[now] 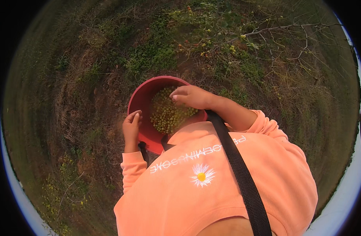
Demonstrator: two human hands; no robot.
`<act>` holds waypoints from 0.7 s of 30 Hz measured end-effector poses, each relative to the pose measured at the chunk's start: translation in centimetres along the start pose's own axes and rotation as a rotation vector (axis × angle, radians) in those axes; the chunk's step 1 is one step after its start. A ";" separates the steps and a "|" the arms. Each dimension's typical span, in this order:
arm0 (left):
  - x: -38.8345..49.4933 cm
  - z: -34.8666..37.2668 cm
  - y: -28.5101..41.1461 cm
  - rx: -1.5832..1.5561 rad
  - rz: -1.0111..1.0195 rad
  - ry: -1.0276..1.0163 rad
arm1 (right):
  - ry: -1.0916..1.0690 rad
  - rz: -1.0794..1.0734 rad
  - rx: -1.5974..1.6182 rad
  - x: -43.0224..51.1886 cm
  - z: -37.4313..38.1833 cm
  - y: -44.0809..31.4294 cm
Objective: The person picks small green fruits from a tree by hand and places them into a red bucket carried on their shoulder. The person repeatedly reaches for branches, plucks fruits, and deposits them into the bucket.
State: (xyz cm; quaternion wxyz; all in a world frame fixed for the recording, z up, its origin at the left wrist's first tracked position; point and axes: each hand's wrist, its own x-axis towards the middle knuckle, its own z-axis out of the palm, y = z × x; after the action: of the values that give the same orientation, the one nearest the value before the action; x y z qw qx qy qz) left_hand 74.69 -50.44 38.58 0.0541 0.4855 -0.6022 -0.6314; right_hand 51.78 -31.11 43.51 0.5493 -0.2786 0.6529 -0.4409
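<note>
A red plastic bucket [146,84], partly filled with small round yellow-green fruits [165,118], hangs before me on a black strap [241,165] that crosses my orange sweatshirt. Over the fruits, at the bucket's right side, is my right hand [190,96], its fingers curled towards the inside; whether anything lies between them I cannot tell. At the left rim my left hand [132,121] has its thumb and fingers close together. It is not clear whether it grips the rim, and nothing else shows in it.
Thorny bare branches [274,28] reach in from the upper right, with clusters of yellow and reddish fruits [232,48] near them. Green weeds [160,56] and dry grass cover the ground ahead. A small leafy shrub [62,188] stands at the lower left.
</note>
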 end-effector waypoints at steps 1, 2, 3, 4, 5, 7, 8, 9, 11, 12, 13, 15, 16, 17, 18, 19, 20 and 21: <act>0.4 0.2 0.2 -0.011 0.006 -0.024 | -0.001 0.078 0.186 -0.4 -0.2 -0.2; 0.7 0.3 0.6 -0.016 0.007 -0.038 | 0.010 0.010 0.245 -0.8 -0.8 -0.4; 1.0 0.5 1.0 -0.020 0.008 -0.051 | 0.067 -0.011 0.293 -1.2 -1.4 -0.6; 1.3 0.9 1.4 -0.019 0.015 -0.063 | 0.114 -0.037 0.352 -1.7 -2.0 -0.6; 1.6 1.4 1.8 -0.007 0.031 -0.092 | 0.137 -0.119 0.424 -2.2 -2.7 -0.4; 2.4 2.4 2.8 0.016 0.040 -0.126 | 0.300 -0.105 0.518 -3.0 -4.2 0.5; 2.8 3.1 3.5 0.036 0.044 -0.136 | 0.370 -0.108 0.613 -3.3 -5.0 1.1; 3.4 3.6 4.4 0.053 0.078 -0.167 | 0.447 -0.086 0.707 -3.6 -6.0 1.9; 4.6 4.5 6.7 0.092 0.115 -0.206 | 0.615 -0.091 0.809 -4.1 -8.1 3.4; 5.4 5.1 8.2 0.095 0.154 -0.235 | 0.678 -0.128 0.819 -4.2 -9.3 4.0; 6.2 6.0 9.7 0.102 0.188 -0.258 | 0.762 -0.133 0.826 -4.1 -10.5 4.8; 7.7 8.1 13.3 0.130 0.260 -0.313 | 0.903 -0.231 0.864 -3.8 -12.7 6.1; 8.4 9.6 15.1 0.150 0.301 -0.347 | 0.969 -0.231 0.935 -3.5 -13.9 6.6; 8.8 11.1 16.7 0.173 0.321 -0.378 | 1.016 -0.258 0.960 -3.4 -15.0 7.4; 9.2 12.7 18.2 0.210 0.354 -0.444 | 1.061 -0.279 0.987 -3.2 -15.8 8.3; 9.8 14.9 20.3 0.243 0.380 -0.504 | 1.095 -0.334 0.997 -3.3 -17.2 8.9; 10.4 16.7 21.9 0.266 0.431 -0.573 | 1.139 -0.328 1.020 -2.8 -17.9 9.8; 10.9 18.5 23.3 0.294 0.446 -0.620 | 1.182 -0.256 0.999 -2.4 -18.6 10.5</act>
State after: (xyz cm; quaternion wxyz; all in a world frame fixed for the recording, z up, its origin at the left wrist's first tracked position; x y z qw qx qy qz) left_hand 44.40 -50.72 47.95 -0.0643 0.1325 -0.7642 -0.6279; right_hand 35.74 -19.30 35.56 0.1157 0.2093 0.5240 -0.8175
